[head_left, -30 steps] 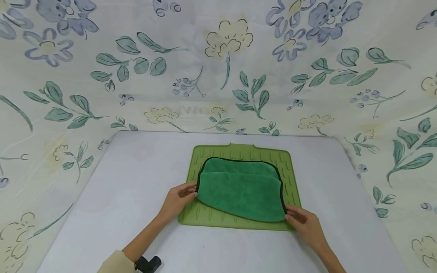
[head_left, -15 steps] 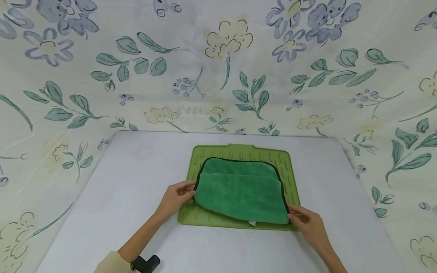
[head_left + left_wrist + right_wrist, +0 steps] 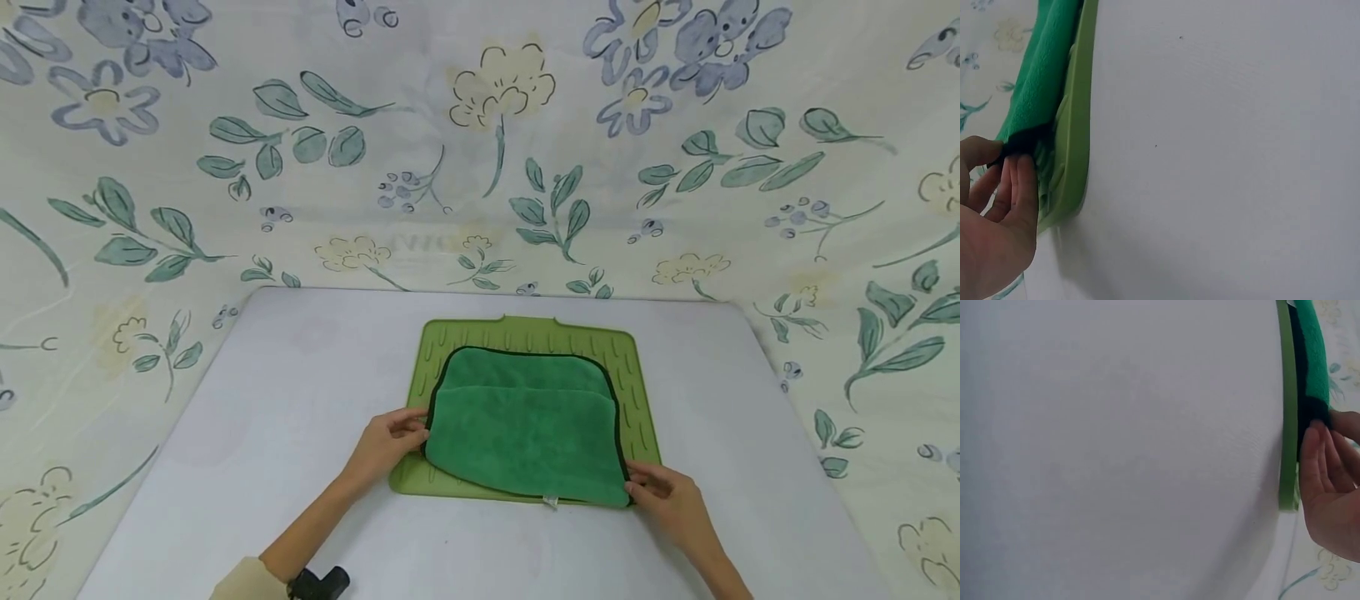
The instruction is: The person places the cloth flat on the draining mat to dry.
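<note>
A folded green cloth (image 3: 525,433) with black edging lies over a lighter green ribbed mat (image 3: 645,408). Its near part is a fold, and a small white tag (image 3: 551,502) pokes out below it. My left hand (image 3: 386,446) pinches the black-edged left side of the fold between thumb and fingers. On the right, my right hand (image 3: 671,504) pinches the near right corner. In the left wrist view the left hand (image 3: 1004,212) grips the dark edge just above the mat's rim (image 3: 1079,125). The right wrist view has the right hand (image 3: 1332,481) holding the dark corner beside the mat.
The mat rests on a white table (image 3: 315,358). Behind and at both sides hangs a floral-patterned cloth (image 3: 420,150). A black device (image 3: 318,583) is strapped at the left wrist, by a beige sleeve (image 3: 251,579).
Both hands have drawn the near fold of the cloth toward the mat's front edge, the left hand also slightly leftward. The white tag has come into view.
</note>
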Demonstrator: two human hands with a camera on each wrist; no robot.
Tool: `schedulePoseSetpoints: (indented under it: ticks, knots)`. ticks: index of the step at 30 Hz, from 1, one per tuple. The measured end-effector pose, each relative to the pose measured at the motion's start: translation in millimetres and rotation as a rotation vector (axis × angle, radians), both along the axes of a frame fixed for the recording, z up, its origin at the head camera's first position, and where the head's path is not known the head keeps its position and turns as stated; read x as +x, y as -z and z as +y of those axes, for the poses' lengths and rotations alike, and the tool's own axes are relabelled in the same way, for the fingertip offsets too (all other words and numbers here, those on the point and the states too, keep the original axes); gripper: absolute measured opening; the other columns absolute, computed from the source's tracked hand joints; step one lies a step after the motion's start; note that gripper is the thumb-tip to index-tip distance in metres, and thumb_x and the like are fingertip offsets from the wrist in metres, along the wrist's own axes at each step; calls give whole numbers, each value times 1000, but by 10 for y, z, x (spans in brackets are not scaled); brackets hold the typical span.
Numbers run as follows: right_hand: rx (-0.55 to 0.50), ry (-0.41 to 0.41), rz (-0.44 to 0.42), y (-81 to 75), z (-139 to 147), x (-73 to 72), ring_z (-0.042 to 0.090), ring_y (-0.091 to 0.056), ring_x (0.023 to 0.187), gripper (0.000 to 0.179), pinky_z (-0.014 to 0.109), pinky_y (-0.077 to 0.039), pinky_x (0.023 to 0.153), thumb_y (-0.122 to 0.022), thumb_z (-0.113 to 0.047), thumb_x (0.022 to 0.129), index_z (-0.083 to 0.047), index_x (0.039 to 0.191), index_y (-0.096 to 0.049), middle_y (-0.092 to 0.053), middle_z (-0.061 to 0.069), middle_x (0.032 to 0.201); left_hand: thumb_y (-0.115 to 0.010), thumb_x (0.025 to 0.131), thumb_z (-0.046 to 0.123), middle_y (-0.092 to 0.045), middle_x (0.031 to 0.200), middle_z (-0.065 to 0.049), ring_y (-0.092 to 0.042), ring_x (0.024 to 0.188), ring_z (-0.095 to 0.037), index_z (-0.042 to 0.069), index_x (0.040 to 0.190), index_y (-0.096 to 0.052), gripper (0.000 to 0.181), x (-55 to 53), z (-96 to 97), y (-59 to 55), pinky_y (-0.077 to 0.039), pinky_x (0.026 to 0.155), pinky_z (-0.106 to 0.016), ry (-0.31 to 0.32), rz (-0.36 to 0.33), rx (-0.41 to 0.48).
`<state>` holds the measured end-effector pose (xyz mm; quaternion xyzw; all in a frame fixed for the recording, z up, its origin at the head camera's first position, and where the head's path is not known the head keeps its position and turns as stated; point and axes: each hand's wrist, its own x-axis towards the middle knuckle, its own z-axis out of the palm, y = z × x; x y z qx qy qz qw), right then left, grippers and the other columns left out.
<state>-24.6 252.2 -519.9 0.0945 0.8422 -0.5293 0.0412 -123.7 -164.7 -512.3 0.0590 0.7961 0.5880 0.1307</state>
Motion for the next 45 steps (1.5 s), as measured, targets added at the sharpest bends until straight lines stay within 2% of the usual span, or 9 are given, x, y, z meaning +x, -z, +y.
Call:
schedulePoseSetpoints:
  ticks: [7,14,17,24,27,32,35,40,45]
  knots:
    - [-3,4,75,-52,50,-91,8,-68,88,31,21,-55,75,-76,-13,91,2,118,-71,-73,8,98,-63,100,14,-67,109,-18,-66,104,-30,-9,134,-57,42,-146,-50,-76,-56,84,-33,-26,49,16]
    - [35,-25,166,-102,96,-292,4,-66,90,28,19,-54,76,-74,-11,92,2,117,-71,-73,11,100,-63,101,16,-65,120,-22,-62,113,-34,-7,134,-58,41,-402,-7,-123,-54,83,-28,-12,116,-22]
    - [32,-45,197,-104,127,-411,3,-65,92,29,18,-53,78,-72,-13,94,2,119,-70,-72,13,103,-63,101,17,-63,125,-22,-59,118,-34,-5,134,-60,40,-524,37,-141,-53,86,-26,-5,130,-31]
    - [-6,-50,209,-105,171,-778,2,-63,95,34,17,-52,79,-69,-16,97,4,124,-67,-70,19,112,-63,101,16,-64,123,-21,-60,117,-36,-4,137,-58,42,-808,150,-126,-52,91,-39,-7,136,-75]
    - [1,-62,204,-88,174,-934,7,-63,99,35,17,-52,79,-68,-16,97,5,125,-66,-69,20,115,-62,101,15,-63,124,-22,-59,117,-36,-5,138,-56,42,-908,206,-110,-52,92,-42,1,132,-107]
    - [9,-67,168,-46,171,-1159,27,-63,108,37,17,-51,81,-67,-16,98,6,128,-64,-67,22,119,-62,101,15,-64,124,-22,-61,115,-37,-5,137,-57,41,-1037,291,-105,-54,89,-44,20,156,-170]
    - [28,-62,123,-29,166,-1266,33,-61,113,38,24,-51,87,-66,-17,99,6,130,-62,-66,22,121,-64,100,14,-65,123,-23,-62,113,-37,-5,136,-58,41,-1090,340,-110,-54,90,-45,38,171,-207]
    - [69,-75,78,7,159,-1399,37,-58,118,40,45,-48,97,-64,-15,100,7,133,-60,-63,24,125,-64,99,12,-65,122,-24,-62,113,-38,-7,134,-58,40,-1152,391,-93,-54,91,-46,54,186,-258]
    - [124,-97,88,32,160,-1480,39,-59,115,38,50,-48,96,-65,-13,99,8,130,-61,-65,24,122,-65,98,10,-66,121,-24,-62,113,-38,-8,132,-60,38,-1175,414,-90,-53,91,-47,52,210,-302]
